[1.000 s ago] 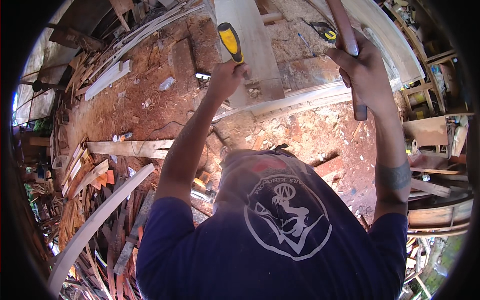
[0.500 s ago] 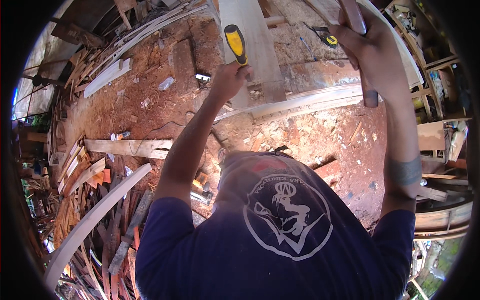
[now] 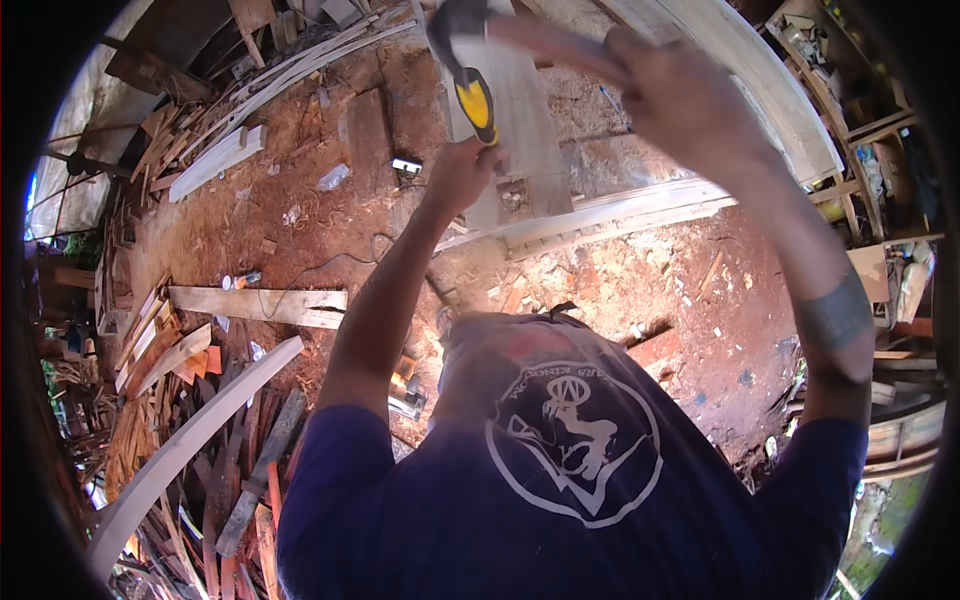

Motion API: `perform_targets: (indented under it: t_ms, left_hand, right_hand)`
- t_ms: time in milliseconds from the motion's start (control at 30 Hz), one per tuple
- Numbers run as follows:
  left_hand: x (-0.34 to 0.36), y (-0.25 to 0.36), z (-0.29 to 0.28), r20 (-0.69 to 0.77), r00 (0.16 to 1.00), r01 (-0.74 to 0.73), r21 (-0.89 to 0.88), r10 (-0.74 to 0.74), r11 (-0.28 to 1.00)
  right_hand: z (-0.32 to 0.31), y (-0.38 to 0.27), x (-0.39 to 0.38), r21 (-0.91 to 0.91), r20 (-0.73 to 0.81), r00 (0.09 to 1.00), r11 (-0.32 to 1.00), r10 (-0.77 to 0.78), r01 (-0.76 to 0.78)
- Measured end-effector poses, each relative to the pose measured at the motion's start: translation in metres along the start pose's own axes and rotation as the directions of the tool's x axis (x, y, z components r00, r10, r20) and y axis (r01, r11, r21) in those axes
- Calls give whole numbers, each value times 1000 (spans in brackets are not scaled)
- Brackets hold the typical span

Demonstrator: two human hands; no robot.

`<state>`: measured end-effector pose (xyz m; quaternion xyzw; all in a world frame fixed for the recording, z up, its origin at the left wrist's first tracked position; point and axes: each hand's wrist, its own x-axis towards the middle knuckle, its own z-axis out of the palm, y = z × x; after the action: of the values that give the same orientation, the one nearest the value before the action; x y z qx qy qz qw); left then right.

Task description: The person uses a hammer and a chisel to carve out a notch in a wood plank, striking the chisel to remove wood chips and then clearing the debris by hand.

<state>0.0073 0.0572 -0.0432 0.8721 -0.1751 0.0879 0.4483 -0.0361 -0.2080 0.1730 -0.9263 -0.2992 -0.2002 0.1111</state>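
Note:
My left hand is closed round the lower part of a yellow-and-black handle, which looks like a chisel. It stands upright over a pale wooden board, and the blade is hidden by my hand. My right hand, slightly blurred, grips the wooden shaft of a hammer. The hammer's dark head is at the top of the chisel handle and seems to touch it. A long pale plank runs crosswise just nearer to me than the left hand.
Wood shavings litter the brown ground. A small white-and-black object and crumpled clear plastic lie left of my hand. Scrap wood is heaped at lower left beside a curved pale strip. A cable crosses a board.
My right hand has swung the hammer leftward from the upper right, bringing its head to the chisel handle. The left hand stays nearly in place. The tape measure is now hidden.

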Motion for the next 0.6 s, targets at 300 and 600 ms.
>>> perform_targets:
  t_ms: [300,600]
  left_hand:
    - [-2,6,9,56,998,5,-25,-3,1000]
    - [-4,-5,8,53,999,-6,19,5,1000]
  right_hand:
    - [2,-9,-17,-42,13,984,983,179,-178]
    - [-98,-35,13,310,-279,921,933,272,-181]
